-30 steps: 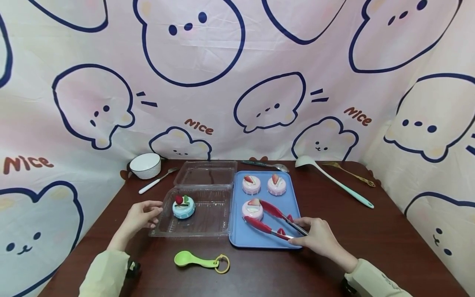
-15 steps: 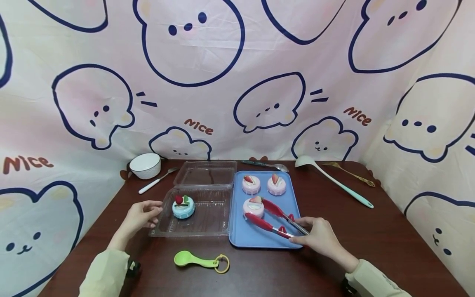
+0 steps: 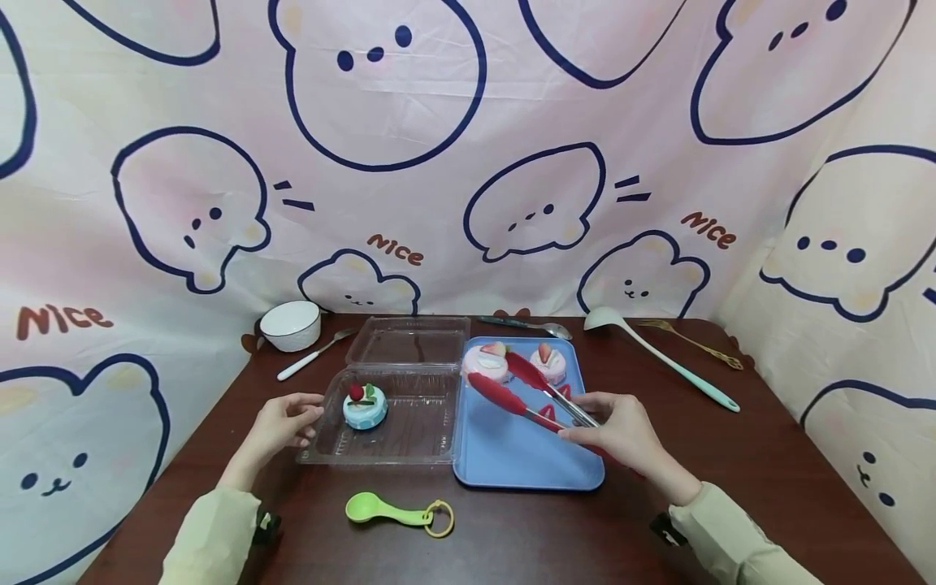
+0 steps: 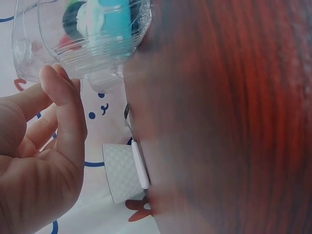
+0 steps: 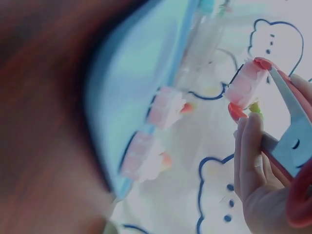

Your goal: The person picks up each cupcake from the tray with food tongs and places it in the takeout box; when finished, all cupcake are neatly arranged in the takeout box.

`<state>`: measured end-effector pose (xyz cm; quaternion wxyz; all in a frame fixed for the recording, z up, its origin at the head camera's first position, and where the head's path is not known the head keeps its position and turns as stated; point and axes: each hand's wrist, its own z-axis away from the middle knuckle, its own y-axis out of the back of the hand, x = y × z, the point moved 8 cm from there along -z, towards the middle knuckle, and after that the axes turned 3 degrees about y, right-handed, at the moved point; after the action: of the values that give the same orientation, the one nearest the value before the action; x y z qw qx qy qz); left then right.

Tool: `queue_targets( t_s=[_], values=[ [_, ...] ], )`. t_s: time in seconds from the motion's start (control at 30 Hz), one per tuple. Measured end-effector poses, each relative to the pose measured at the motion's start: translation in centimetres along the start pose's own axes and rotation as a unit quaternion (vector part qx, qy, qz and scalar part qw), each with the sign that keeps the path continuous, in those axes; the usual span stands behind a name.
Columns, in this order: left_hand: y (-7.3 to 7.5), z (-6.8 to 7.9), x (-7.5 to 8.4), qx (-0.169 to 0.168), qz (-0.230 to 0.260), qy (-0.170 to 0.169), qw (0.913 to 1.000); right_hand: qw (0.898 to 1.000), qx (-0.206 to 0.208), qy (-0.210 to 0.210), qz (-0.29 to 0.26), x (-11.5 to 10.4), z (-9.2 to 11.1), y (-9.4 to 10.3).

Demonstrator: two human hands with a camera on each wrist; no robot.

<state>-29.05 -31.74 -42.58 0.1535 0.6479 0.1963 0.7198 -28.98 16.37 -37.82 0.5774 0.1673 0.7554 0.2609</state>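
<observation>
My right hand (image 3: 620, 432) grips a pair of red-tipped metal tongs (image 3: 499, 395). Between the tong tips is a pink cake topped with a strawberry slice (image 5: 243, 87), raised off the blue tray (image 3: 528, 457). Two similar pink cakes stay on the tray: one (image 3: 556, 367) shows at its back right, while the raised cake hides the other in the head view. My left hand (image 3: 281, 424) is at the left rim of a hinged clear plastic box (image 3: 420, 410), fingertips right at its edge. Inside the box, on the left, sits a blue cake (image 3: 366, 414) with a red berry.
A green measuring spoon (image 3: 391, 512) with a yellow ring lies in front of the box. Behind stand a white bowl (image 3: 291, 327) and a white-handled fork (image 3: 300, 366). A spoon (image 3: 526, 325), a pale green ladle (image 3: 669, 366) and a golden fork (image 3: 695, 345) lie towards the back right.
The tongs have closed on the front pink cake and lifted it from the tray, up and slightly left. My right hand has risen with them; my left hand has stayed by the box.
</observation>
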Motion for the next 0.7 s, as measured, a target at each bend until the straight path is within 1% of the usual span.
queue_targets(
  t_s=[0.17, 0.33, 0.47, 0.57, 0.7],
  values=[
    [0.0, 0.0, -0.2, -0.002, -0.003, 0.004, 1.0000, 0.998, -0.040, 0.042, -0.027, -2.3, -0.9, -2.7],
    [0.0, -0.1, -0.2, 0.000, -0.005, 0.012, 0.9999, 0.992, -0.092, 0.077, -0.047, -4.1, -1.2, -6.1],
    [-0.2, -0.2, -0.1, 0.000, -0.003, 0.013, 0.9999, 0.987, -0.127, 0.087, -0.055, -5.0, -1.4, -8.4],
    [-0.3, -0.3, 0.0, 0.000, -0.003, 0.010, 0.9999, 0.985, -0.140, 0.091, -0.054, -5.4, -1.6, -9.7],
    [-0.1, -0.3, -0.2, 0.005, -0.005, 0.011, 0.9999, 0.983, -0.150, 0.095, -0.054, -5.9, -2.0, -10.8]
  ],
)
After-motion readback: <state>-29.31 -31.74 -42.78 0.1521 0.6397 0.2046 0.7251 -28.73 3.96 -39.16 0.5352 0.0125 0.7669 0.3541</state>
